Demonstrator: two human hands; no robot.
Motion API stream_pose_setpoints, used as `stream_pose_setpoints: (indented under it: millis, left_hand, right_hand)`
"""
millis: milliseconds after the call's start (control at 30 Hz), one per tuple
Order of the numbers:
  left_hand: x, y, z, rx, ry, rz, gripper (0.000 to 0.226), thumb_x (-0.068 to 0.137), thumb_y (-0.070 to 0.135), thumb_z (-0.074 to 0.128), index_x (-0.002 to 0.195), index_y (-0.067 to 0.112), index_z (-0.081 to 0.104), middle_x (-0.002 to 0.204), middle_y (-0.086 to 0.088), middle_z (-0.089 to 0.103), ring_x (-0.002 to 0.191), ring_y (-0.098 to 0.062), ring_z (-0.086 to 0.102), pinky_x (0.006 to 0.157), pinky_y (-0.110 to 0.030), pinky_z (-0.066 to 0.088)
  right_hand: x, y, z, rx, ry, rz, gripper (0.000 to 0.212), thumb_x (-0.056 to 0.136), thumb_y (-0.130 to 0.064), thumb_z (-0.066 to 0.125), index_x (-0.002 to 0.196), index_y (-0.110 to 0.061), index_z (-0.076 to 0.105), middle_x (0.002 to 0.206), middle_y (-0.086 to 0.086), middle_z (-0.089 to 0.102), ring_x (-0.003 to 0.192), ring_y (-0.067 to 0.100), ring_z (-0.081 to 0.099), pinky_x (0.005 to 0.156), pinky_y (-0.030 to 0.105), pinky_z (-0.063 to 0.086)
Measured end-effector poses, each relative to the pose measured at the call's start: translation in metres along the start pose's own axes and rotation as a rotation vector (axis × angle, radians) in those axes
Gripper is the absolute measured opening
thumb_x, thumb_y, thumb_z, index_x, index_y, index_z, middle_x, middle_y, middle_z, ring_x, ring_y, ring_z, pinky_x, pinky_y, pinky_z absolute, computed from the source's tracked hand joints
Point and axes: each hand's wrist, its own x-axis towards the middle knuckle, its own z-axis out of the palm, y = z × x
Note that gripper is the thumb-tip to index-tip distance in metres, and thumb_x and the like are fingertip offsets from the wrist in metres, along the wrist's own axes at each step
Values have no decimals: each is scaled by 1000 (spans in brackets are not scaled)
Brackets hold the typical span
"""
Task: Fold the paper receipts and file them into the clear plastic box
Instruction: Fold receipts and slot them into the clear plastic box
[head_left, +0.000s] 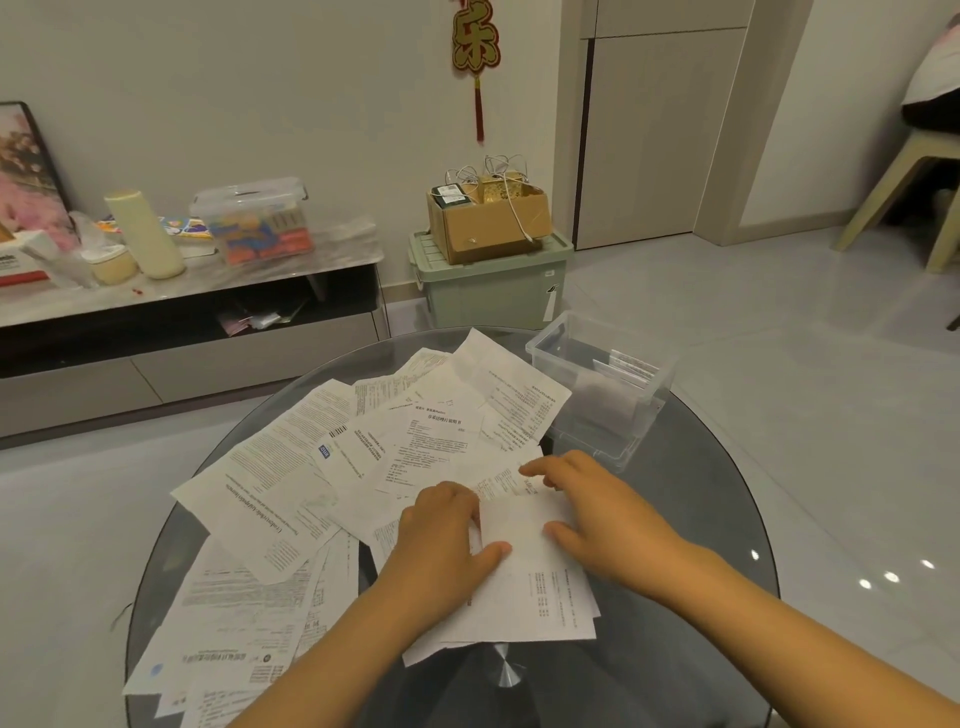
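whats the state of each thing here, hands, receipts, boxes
left hand: fingers curled, thumb pressing the receipt
right hand: fingers on the receipt's far edge, thumb on top
receipt: partly folded, lying on the table
loose receipts: unfolded, spread in an overlapping pile
clear box: open, no lid, folded papers standing inside
green bin: lid on, cardboard box on top
cardboard box: open, cables inside
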Motion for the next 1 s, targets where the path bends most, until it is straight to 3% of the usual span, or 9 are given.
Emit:
stream_pose_setpoints:
  millis: [133, 300, 400, 533, 667, 800, 933, 1000]
  left_hand:
    - [2, 1, 0, 20, 48, 8, 67, 83, 47, 63, 138, 31, 28, 139, 10, 30, 128, -11, 27, 108, -26, 23]
    - [-2, 11, -9, 137, 79, 176, 22, 95, 35, 49, 115, 34, 58, 116, 14, 49, 110, -11, 39, 96, -21, 27]
    - [-9, 13, -6, 92, 16, 162, 26, 94, 40, 46, 110, 31, 64, 111, 13, 58, 101, -7, 48, 96, -23, 33]
    - [-14, 12, -8, 116, -82, 105, 45, 86, 59, 49, 121, 33, 59, 121, 15, 51, 110, -9, 45, 101, -27, 35]
    - [-17, 15, -17, 97, -174, 82, 61, 76, 74, 49, 122, 34, 57, 123, 15, 48, 116, -8, 41, 101, -29, 32]
    - [-16, 17, -21, 129, -249, 112, 53, 77, 73, 50, 111, 34, 60, 116, 12, 51, 111, -9, 43, 100, -32, 32]
    - [-11, 15, -15, 41, -139, 83, 36, 89, 57, 47, 71, 26, 52, 83, 13, 50, 83, -12, 50, 77, -28, 35]
    - [-7, 12, -11, -24, -82, 53, 30, 93, 47, 47, 73, 25, 52, 77, 10, 52, 75, -11, 51, 67, -24, 34]
  right_hand:
    - [1, 4, 1, -32, -118, 28, 48, 89, -19, 55, 132, -36, 44, 123, -9, 39, 110, 12, 46, 88, 22, 42]
    - [4, 12, 1, -36, -232, 114, 41, 88, -17, 57, 129, -23, 53, 123, -3, 43, 99, 12, 50, 80, 19, 39]
    - [2, 15, -3, 12, -286, 131, 42, 84, -16, 62, 125, -21, 56, 122, -4, 47, 93, 10, 53, 79, 20, 45]
    - [-2, 13, -12, 47, -357, 63, 36, 82, -12, 64, 117, -18, 64, 117, -6, 57, 94, 9, 59, 81, 18, 49]
    - [0, 8, -15, 113, -257, 22, 18, 83, -18, 66, 99, -20, 74, 97, -9, 66, 81, 3, 59, 71, 12, 46]
    - [6, 6, -14, 231, -171, 51, 14, 85, -19, 64, 93, -26, 74, 87, -13, 69, 73, 1, 61, 64, 12, 46]
    - [12, 5, -11, 344, -172, 80, 17, 88, -18, 61, 97, -25, 73, 94, -12, 71, 81, 5, 65, 72, 16, 52]
    - [15, 6, -8, 381, -125, 99, 18, 91, -22, 58, 103, -25, 71, 93, -16, 67, 76, 2, 62, 73, 16, 50]
